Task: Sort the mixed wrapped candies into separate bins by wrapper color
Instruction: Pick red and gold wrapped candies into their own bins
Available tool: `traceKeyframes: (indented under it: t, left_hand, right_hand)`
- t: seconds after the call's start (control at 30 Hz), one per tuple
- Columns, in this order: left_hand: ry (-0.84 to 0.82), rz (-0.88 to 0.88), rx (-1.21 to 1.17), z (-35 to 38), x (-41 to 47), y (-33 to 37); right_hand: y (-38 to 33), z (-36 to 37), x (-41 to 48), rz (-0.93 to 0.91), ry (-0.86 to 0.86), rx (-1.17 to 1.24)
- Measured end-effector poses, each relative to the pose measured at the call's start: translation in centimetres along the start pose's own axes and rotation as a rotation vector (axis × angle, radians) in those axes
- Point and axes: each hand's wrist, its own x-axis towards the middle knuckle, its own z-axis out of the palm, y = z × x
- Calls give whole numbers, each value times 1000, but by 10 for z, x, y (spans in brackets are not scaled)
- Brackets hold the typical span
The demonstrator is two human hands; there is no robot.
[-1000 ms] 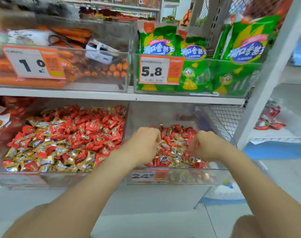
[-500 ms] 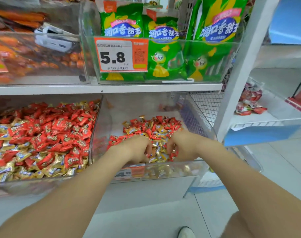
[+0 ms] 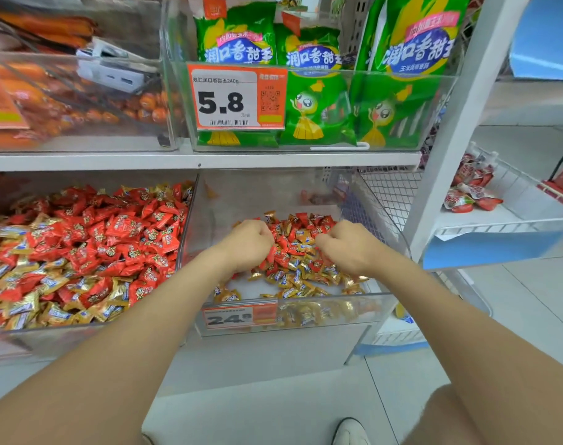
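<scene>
You work at a white shelf (image 3: 113, 162) over a tiled floor (image 3: 530, 300). Your left grip (image 3: 246, 248) clenches red-wrapped candies (image 3: 270, 255) in the right-hand clear bin (image 3: 337, 316). Your right grip (image 3: 344, 248) curls into the mixed pile (image 3: 299, 252), and I cannot tell what it holds. Both hands have moved farther from the bin's front wall than half a second ago.

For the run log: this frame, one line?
left hand: grips red candies | right hand: curled in pile, hold unclear | bin: red, gold mixed

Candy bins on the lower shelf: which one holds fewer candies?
The right bin, bearing the 24.9 tag: its white floor shows, while the left bin is heaped.
</scene>
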Motion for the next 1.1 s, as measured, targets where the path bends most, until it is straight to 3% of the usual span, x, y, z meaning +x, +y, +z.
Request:
traceKeyframes:
  t: [0.1,0.23,0.33,0.47,0.57,0.73,1.1]
  left_hand:
    - [36,-54,-37,-1,3,1]
    - [77,65,230,3,13,-12]
    - [59,173,411,7,22,-21]
    - [-139,309,658,16,34,-30]
    - [-209,326,789,22,43,-39]
    - [-245,289,827,27,47,-36]
    - [-182,285,725,25,38,-32]
  right_hand:
    - [4,1,4,29,-23,65]
    - [12,7,9,28,-33,206]
    - [11,10,17,29,13,118]
    - [15,17,32,28,18,-29]
    - [15,23,34,-14,-75,-222]
    - [12,30,29,-15,-306,-420]
    - [0,22,26,33,-28,-50]
